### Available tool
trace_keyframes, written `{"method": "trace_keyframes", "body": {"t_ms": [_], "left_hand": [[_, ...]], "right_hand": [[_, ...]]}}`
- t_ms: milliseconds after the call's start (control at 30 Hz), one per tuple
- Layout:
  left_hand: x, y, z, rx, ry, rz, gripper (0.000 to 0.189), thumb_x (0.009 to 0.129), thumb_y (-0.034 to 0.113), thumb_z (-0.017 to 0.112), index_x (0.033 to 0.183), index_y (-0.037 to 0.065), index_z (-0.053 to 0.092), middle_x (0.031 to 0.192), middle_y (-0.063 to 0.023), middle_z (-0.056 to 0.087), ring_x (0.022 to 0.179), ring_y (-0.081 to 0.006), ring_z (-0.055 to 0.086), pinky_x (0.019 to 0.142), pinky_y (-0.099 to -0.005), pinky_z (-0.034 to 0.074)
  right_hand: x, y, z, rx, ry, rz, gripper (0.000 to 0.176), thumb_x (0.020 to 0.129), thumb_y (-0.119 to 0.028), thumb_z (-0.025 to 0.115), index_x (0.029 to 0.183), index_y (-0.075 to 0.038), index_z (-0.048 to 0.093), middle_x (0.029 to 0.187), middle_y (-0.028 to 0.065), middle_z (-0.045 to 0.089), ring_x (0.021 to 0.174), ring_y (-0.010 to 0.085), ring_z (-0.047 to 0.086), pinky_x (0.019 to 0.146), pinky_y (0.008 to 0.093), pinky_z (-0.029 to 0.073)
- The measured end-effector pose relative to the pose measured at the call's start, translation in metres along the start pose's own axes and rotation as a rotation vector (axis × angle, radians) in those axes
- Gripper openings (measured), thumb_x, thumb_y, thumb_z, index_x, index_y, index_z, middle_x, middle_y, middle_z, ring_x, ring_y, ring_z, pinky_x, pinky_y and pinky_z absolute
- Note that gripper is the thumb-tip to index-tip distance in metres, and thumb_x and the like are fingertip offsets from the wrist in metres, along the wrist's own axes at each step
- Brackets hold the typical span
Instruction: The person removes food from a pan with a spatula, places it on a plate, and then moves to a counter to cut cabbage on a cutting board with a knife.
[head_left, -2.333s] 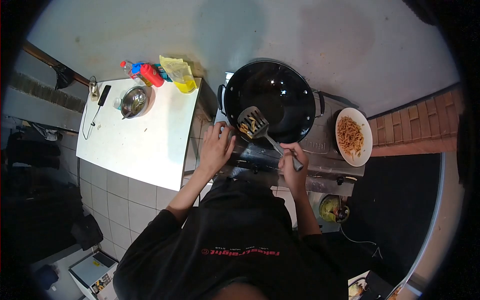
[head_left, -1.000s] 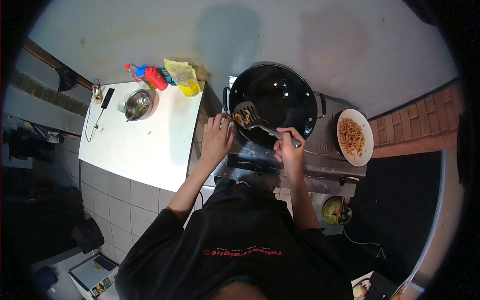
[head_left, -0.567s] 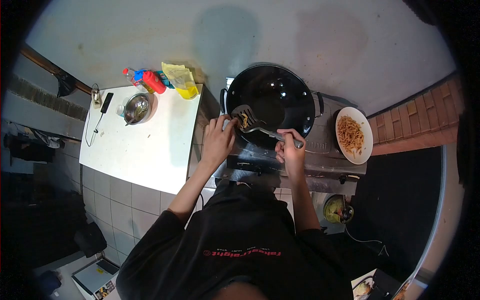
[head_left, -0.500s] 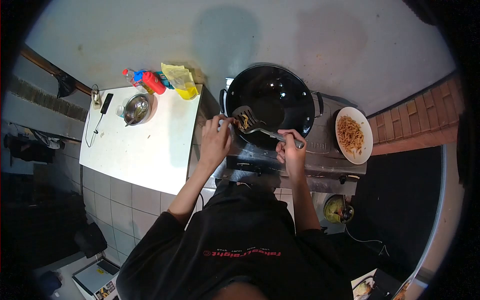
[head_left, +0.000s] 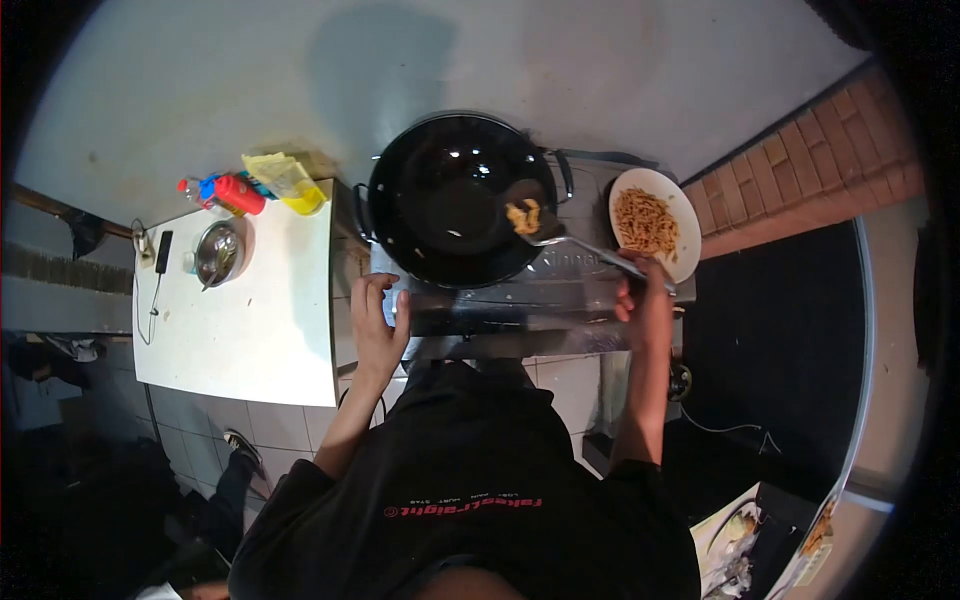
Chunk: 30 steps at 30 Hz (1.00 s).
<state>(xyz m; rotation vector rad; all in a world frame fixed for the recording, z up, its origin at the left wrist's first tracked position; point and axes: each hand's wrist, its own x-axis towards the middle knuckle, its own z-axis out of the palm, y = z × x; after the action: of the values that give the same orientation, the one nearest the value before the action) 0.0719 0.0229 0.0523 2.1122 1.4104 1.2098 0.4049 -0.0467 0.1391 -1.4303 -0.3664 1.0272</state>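
My right hand (head_left: 648, 287) is wrapped round the handle of a metal slotted spatula (head_left: 575, 240). A few golden-brown food strips (head_left: 523, 217) lie on the spatula's blade, above the right side of a large black wok (head_left: 440, 190) on the stove (head_left: 480, 315). Right of the wok, a white oval plate (head_left: 684, 213) bears a heap of brown fried strips (head_left: 645, 222), too small to name. My left hand (head_left: 378, 325) holds nothing, its fingers apart, by the stove's front left edge and below the wok.
A white table (head_left: 250, 330) stands left of the stove, with a metal bowl (head_left: 218, 255), a red bottle (head_left: 240, 194) and a yellow packet (head_left: 295, 190) on it. Brickwork (head_left: 780, 165) borders the right side. Another person's foot (head_left: 242, 446) shows at lower left.
The spatula with the food strips has moved right, from the wok's left side toward the plate. My left hand has come away from the spatula's blade and down. The view has shifted right.
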Motion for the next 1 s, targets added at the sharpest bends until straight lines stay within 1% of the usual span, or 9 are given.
{"method": "trace_keyframes", "body": {"t_ms": [200,267,333,400,433,467,567,767,1000], "left_hand": [[-0.004,0.043,0.033,-0.082,-0.068,0.037,0.021,0.088,0.005,0.064,0.107,-0.002,0.057,0.101,-0.0167,0.056,0.090,-0.0313,0.056,0.076,-0.0389,0.046],[-0.005,0.053,0.042,-0.077,-0.063,0.059,0.021,0.087,0.004,0.063,0.107,-0.002,0.057,0.100,-0.0168,0.056,0.089,-0.0310,0.056,0.075,-0.0384,0.047],[-0.007,0.062,0.048,-0.074,-0.076,0.049,0.021,0.088,0.003,0.063,0.107,-0.002,0.057,0.100,-0.0168,0.056,0.087,-0.0307,0.056,0.074,-0.0379,0.047],[-0.008,0.072,0.055,-0.068,-0.075,0.052,0.021,0.088,0.003,0.063,0.107,-0.002,0.057,0.099,-0.0166,0.056,0.086,-0.0304,0.056,0.073,-0.0376,0.047],[-0.010,0.075,0.058,-0.053,-0.078,0.043,0.020,0.088,0.004,0.063,0.107,-0.002,0.057,0.099,-0.0165,0.055,0.085,-0.0301,0.056,0.073,-0.0375,0.046],[-0.012,0.079,0.062,-0.037,-0.079,0.032,0.020,0.088,0.004,0.062,0.107,-0.002,0.057,0.098,-0.0165,0.055,0.085,-0.0298,0.056,0.073,-0.0375,0.046],[-0.020,0.089,0.071,-0.017,-0.077,0.017,0.019,0.089,0.004,0.062,0.106,-0.002,0.057,0.099,-0.0162,0.055,0.085,-0.0292,0.055,0.073,-0.0374,0.046],[-0.033,0.111,0.089,0.009,-0.088,-0.029,0.019,0.090,0.004,0.063,0.107,-0.001,0.057,0.097,-0.0144,0.053,0.083,-0.0273,0.054,0.072,-0.0365,0.045],[-0.041,0.127,0.097,0.003,-0.075,-0.067,0.019,0.090,0.005,0.064,0.106,-0.001,0.058,0.100,-0.0146,0.055,0.085,-0.0281,0.056,0.074,-0.0359,0.047]], "right_hand": [[0.031,-0.029,-0.117,-0.075,0.181,-0.283,0.028,0.098,-0.022,0.050,0.107,0.000,0.064,0.061,0.0031,0.053,0.044,0.0073,0.042,0.038,0.0235,0.031],[0.046,-0.029,-0.138,-0.211,0.270,-0.388,0.029,0.102,-0.024,0.049,0.111,-0.001,0.065,0.065,0.0016,0.055,0.048,0.0043,0.042,0.042,0.0211,0.030],[0.060,-0.016,-0.158,-0.250,0.215,-0.449,0.023,0.101,-0.017,0.051,0.110,0.001,0.064,0.070,0.0029,0.059,0.055,0.0058,0.049,0.050,0.0206,0.037],[0.071,-0.004,-0.161,-0.673,0.211,-0.833,0.017,0.099,-0.006,0.052,0.109,0.002,0.062,0.066,0.0065,0.056,0.060,0.0108,0.055,0.057,0.0300,0.047],[0.069,-0.004,-0.164,-0.886,0.177,-0.899,0.018,0.096,-0.003,0.053,0.112,0.002,0.061,0.076,0.0142,0.058,0.073,0.0238,0.063,0.071,0.0383,0.050],[0.067,-0.003,-0.164,-0.884,0.170,-0.898,0.018,0.096,-0.003,0.053,0.112,0.002,0.061,0.076,0.0142,0.058,0.073,0.0238,0.063,0.071,0.0383,0.050],[0.069,0.009,-0.181,-1.148,0.030,-0.889,0.028,0.090,0.001,0.057,0.118,0.000,0.059,0.098,0.0190,0.058,0.089,0.0414,0.059,0.076,0.0454,0.048],[0.066,0.007,-0.206,-1.439,-0.132,-0.764,0.055,0.076,0.007,0.064,0.129,-0.008,0.055,0.109,0.0203,0.054,0.099,0.0410,0.058,0.080,0.0490,0.049],[0.082,0.005,-0.231,-1.406,-0.145,-0.882,0.055,0.073,0.010,0.065,0.125,-0.007,0.059,0.110,0.0198,0.054,0.100,0.0392,0.060,0.083,0.0469,0.050]]}}
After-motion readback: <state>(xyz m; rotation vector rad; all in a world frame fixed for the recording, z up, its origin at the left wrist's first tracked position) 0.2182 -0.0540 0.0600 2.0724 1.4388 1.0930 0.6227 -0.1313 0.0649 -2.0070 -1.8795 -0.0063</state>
